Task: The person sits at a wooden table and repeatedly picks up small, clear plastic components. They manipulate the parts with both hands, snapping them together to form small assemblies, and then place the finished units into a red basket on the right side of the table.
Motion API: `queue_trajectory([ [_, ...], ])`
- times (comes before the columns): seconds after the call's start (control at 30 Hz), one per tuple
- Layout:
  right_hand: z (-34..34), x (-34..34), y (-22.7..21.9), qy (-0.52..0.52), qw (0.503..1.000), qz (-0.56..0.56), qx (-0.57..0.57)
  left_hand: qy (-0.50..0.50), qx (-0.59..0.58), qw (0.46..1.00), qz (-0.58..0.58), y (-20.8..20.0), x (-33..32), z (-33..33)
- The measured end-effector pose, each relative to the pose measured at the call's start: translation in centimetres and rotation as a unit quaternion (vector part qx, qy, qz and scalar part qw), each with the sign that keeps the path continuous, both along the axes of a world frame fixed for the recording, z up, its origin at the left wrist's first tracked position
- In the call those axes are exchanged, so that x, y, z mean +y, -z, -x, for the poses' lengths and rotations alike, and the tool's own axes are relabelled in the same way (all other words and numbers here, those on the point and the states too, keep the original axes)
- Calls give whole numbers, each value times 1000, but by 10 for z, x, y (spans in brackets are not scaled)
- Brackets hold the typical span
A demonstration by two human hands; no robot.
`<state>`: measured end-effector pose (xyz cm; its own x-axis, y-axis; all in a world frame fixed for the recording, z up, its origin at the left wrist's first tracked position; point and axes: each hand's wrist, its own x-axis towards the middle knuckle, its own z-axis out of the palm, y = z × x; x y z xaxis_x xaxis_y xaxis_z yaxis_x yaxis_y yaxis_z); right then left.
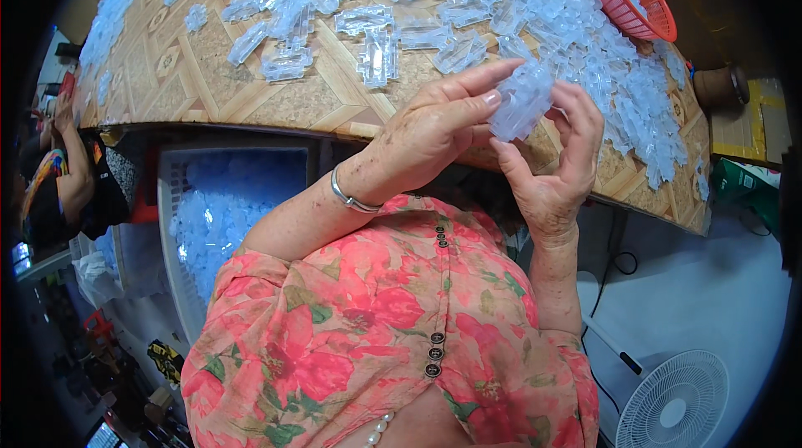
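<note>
Above the table's near edge, a clear plastic piece [522, 101] is held up between my two hands. My left hand [439, 118], a silver bangle at its wrist, grips the piece from the left with thumb and fingers. From the right, the curled fingers and thumb of my right hand [555, 155] close on its other side. Many similar clear plastic pieces [380, 55] lie on the table beyond my hands, loosely spread at the left and heaped thickly at the right. The exact shape of the held piece is hard to make out.
A red plastic basket [639, 9] with clear pieces stands at the table's far right. Below the table's edge at left is a white crate [171, 222] full of clear pieces. A white fan [672, 410] stands at lower right. Another person's arm [75, 164] shows at far left.
</note>
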<state>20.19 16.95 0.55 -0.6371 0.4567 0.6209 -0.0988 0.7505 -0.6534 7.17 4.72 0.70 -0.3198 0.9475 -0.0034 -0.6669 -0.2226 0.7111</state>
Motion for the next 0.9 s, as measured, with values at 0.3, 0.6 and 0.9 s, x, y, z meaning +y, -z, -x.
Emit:
queue_trajectory([
  [0.3,-5,6,-11,13,995,-39,-94,33,12,999,33,-4,-4,-1],
  [0.6,-5,6,-3,-4,997,-13,-73,35,44,998,38,-3,-4,-2],
  [0.9,-6,4,1,-11,998,4,-65,-37,279,960,13,7,-3,-2],
])
